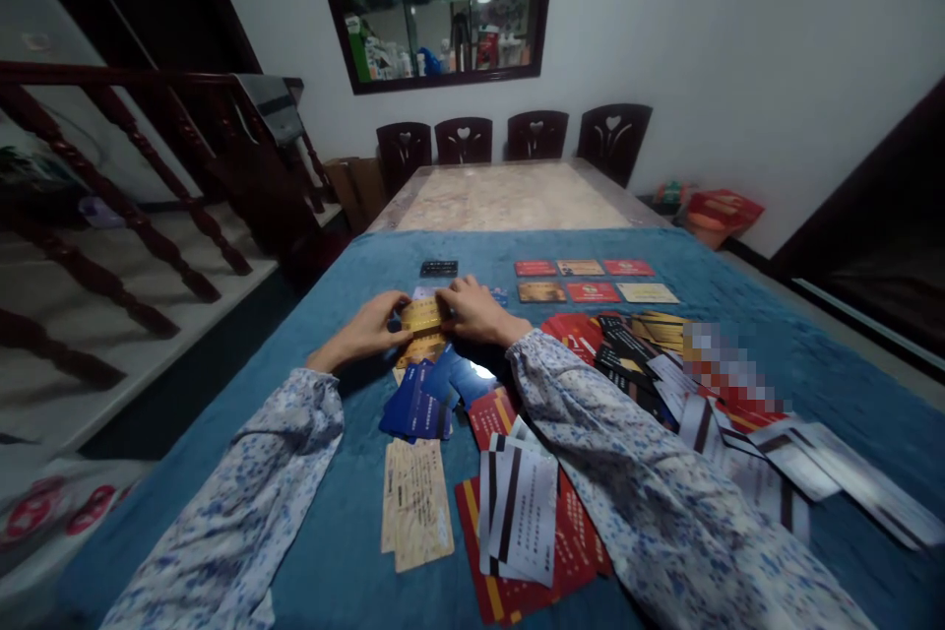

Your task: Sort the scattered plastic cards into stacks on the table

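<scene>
Both my hands meet over a gold card point(420, 315) near the middle of the blue cloth point(243, 384). My left hand point(369, 330) pinches its left edge with curled fingers. My right hand point(472, 310) grips its right edge, fingers closed over the top. More gold cards point(419, 350) lie just under them. Blue cards point(424, 399) fan out in front of my wrists, and beige cards point(415, 502) lie closer to me.
Red and white striped cards point(517, 522) lie by my right sleeve. A large loose spread of cards point(664, 364) covers the right side. Several cards sit in two neat rows point(591, 281) farther back, a dark card point(438, 268) alone. Chairs point(509, 138) stand at the far end.
</scene>
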`<action>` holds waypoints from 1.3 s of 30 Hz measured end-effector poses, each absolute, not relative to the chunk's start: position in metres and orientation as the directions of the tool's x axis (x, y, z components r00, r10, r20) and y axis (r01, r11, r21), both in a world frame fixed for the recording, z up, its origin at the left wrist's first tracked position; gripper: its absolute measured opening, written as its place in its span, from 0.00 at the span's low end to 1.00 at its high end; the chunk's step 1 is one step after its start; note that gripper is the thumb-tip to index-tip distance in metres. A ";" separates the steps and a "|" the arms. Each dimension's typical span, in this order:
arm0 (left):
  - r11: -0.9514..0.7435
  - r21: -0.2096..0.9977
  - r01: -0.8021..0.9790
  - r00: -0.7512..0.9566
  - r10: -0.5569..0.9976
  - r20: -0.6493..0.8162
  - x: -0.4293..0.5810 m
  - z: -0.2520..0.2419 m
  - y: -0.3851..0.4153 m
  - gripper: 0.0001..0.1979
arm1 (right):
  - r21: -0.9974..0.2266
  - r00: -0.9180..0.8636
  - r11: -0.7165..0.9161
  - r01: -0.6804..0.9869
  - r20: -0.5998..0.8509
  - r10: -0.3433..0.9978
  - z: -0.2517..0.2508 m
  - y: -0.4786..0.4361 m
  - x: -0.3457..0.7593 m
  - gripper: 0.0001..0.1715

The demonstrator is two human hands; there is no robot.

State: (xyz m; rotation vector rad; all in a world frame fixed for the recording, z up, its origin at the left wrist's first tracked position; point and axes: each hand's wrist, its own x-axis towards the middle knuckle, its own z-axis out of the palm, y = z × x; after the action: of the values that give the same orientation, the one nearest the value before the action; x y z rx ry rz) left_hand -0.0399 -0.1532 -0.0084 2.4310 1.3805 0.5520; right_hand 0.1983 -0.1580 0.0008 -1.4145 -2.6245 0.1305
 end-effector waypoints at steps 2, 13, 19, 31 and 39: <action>-0.515 0.384 0.766 0.475 0.857 0.200 -0.041 -0.009 -0.150 0.23 | -0.133 -0.545 0.556 0.821 0.110 0.831 0.003 -0.157 0.199 0.28; -0.547 0.272 0.792 0.512 0.837 0.193 -0.035 -0.004 -0.142 0.23 | -0.079 -0.560 0.566 0.821 0.083 0.824 0.017 -0.153 0.206 0.24; -0.565 0.255 0.785 0.531 0.825 0.192 -0.023 0.002 -0.143 0.23 | -0.029 -0.562 0.564 0.825 0.057 0.825 0.028 -0.155 0.216 0.22; -0.650 0.255 0.716 0.614 0.760 0.214 0.015 0.009 -0.142 0.24 | 0.007 -0.545 0.546 0.838 0.051 0.837 0.037 -0.173 0.260 0.21; -0.721 0.227 0.654 0.663 0.692 0.286 0.057 0.025 -0.129 0.22 | -0.022 -0.497 0.502 0.865 0.110 0.861 0.047 -0.167 0.300 0.16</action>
State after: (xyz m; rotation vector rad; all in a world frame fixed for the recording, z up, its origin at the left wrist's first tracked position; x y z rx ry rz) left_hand 0.0570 -0.1289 0.0249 2.7687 1.1241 0.5425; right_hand 0.2996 -0.1671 0.0468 -1.5163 -2.6287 -0.0548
